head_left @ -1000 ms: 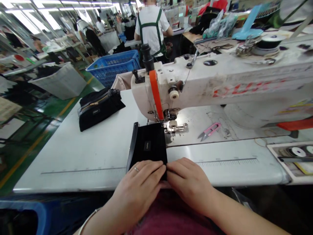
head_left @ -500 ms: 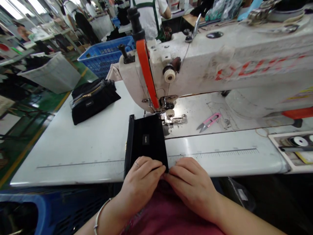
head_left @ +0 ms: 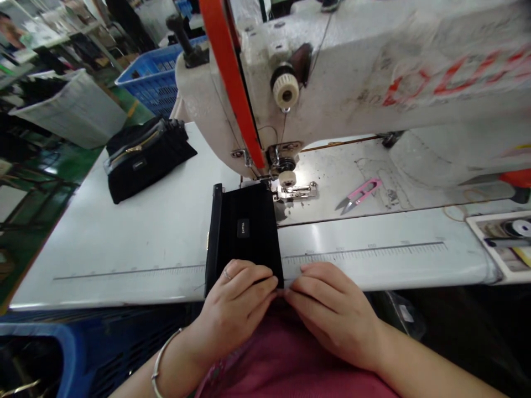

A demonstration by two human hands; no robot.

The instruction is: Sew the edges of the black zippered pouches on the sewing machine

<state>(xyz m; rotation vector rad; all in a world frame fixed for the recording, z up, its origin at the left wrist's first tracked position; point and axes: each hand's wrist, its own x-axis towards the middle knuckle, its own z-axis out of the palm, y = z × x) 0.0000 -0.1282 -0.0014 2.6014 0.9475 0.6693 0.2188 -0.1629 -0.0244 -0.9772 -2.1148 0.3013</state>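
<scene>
A black fabric piece (head_left: 251,235) with a small label lies on the sewing table, its far edge at the presser foot of the white sewing machine (head_left: 352,94). My left hand (head_left: 240,301), with a ring, is closed on the near edge of this piece. Close beside it, at the near right corner, my right hand (head_left: 332,309) has its fingers pinched together; what they grip is too small to make out. Pink-handled thread snips (head_left: 360,194) rest on the machine bed at the right.
Another black pouch (head_left: 145,157) lies at the table's back left. A blue basket (head_left: 153,80) and a pale bin (head_left: 78,113) stand beyond. Near the front left is a blue crate (head_left: 74,354). A parts tray (head_left: 489,243) sits at the right edge.
The view has tilted down and closer to the machine. Both hands keep nearly the same pose at the near edge of the black piece, with a slightly wider gap between their fingertips.
</scene>
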